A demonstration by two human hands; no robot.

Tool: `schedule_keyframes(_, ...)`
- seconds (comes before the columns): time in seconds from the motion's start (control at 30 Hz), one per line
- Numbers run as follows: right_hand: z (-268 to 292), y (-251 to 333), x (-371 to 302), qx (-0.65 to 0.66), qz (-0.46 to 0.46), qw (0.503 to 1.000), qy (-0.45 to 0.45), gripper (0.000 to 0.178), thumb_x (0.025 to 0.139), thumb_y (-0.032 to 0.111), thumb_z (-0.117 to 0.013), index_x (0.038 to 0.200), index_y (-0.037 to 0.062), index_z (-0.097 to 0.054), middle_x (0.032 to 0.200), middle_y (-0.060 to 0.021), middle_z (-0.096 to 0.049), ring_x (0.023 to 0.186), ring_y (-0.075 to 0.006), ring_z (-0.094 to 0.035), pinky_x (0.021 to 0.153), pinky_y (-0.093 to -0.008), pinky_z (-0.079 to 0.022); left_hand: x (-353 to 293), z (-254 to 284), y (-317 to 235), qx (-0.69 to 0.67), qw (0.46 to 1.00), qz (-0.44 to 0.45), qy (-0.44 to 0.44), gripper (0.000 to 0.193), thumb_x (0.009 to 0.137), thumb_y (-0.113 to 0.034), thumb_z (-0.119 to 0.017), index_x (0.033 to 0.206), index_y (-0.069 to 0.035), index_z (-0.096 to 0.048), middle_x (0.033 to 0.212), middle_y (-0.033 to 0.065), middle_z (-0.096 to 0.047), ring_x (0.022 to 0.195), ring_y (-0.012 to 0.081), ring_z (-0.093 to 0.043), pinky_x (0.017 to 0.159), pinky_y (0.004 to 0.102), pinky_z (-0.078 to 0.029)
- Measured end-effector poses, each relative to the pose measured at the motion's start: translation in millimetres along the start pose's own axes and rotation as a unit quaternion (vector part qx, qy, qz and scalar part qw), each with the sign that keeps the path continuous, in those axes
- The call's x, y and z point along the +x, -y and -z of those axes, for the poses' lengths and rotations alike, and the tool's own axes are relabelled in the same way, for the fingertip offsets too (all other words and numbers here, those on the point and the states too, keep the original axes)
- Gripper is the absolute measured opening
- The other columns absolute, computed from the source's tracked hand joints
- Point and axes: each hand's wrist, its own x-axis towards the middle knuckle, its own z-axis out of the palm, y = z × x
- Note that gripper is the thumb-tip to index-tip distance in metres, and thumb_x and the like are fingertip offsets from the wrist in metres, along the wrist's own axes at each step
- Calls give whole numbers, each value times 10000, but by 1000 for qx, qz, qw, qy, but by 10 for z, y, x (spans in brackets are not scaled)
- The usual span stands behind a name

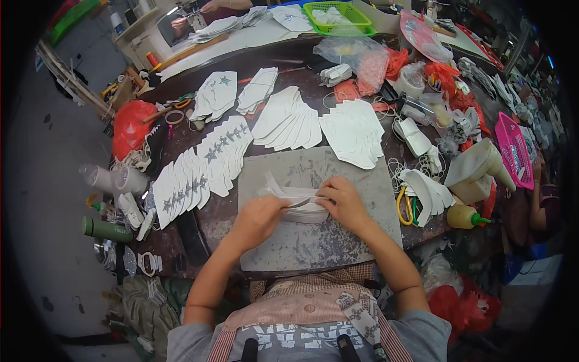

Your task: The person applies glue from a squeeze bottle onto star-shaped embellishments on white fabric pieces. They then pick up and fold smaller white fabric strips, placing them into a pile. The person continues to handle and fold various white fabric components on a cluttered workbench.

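My left hand [260,218] and my right hand [342,202] come together over a worn grey board [313,250]. Between them is a small stack of curved white strips [309,213], pinched at its left and right ends. The fingers of each hand are closed on it. Beyond the hands lie fanned white shoe-upper pieces [353,130], with more fanned white pieces [288,120] alongside. To the left, other white pieces with silver stars [228,148] overlap in rows. More curved white strips [425,192] rest right of the board.
Yellow-handled scissors [405,208] and a squeeze bottle with a green cap [463,217] lie to the right, near a cream container [473,172]. A green flask [107,229] and dark phone-like slab [192,238] are left. At the far side, another person's hand [211,6] works.
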Motion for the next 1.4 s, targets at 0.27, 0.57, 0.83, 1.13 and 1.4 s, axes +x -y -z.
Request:
schedule_keyframes(0.27,241,41,382,379,-242,889,85,225,824,59,-748,1023,-42,-714,810,-54,-701,668,-111,-608,631,-256,-488,407,-316,24,20,996,-56,-72,385,800,-145,-769,1140,-29,-632,961,107,-624,992,321,-594,846,442,-475)
schedule_keyframes(0.57,325,261,193,476,-256,841,-33,265,969,178,-643,1098,-47,-699,928,-98,-725,789,-105,-628,709,-241,-501,28,378,-163,-462,843,243,-125,336,1047,-142,-453,1354,-7,-481,895,38,-541,798,161,-509,734,336,-441)
schedule_keyframes(0.83,129,1076,-194,443,-213,870,-42,179,913,42,-682,1067,-40,-720,956,-100,-723,858,-125,-651,767,-249,-510,-430,106,-435,-816,526,237,-26,519,1094,-306,-330,1506,9,-317,902,56,-486,728,111,-406,719,303,-409)
schedule_keyframes(1.13,-160,1349,-381,357,-172,914,-86,294,867,0,-716,1157,-37,-687,922,-84,-699,838,-118,-648,742,-236,-510,-701,-112,-706,-714,640,280,-48,501,1076,-305,-415,1465,9,-382,958,43,-540,813,119,-478,756,277,-418)
schedule_keyframes(1.4,35,1422,-424,442,-311,838,78,205,916,73,-701,1088,-16,-634,809,-40,-670,689,-63,-611,583,-198,-477,-866,-47,-1009,-348,908,232,5,410,1094,-290,-356,1232,44,-549,1027,120,-667,939,182,-663,809,306,-505)
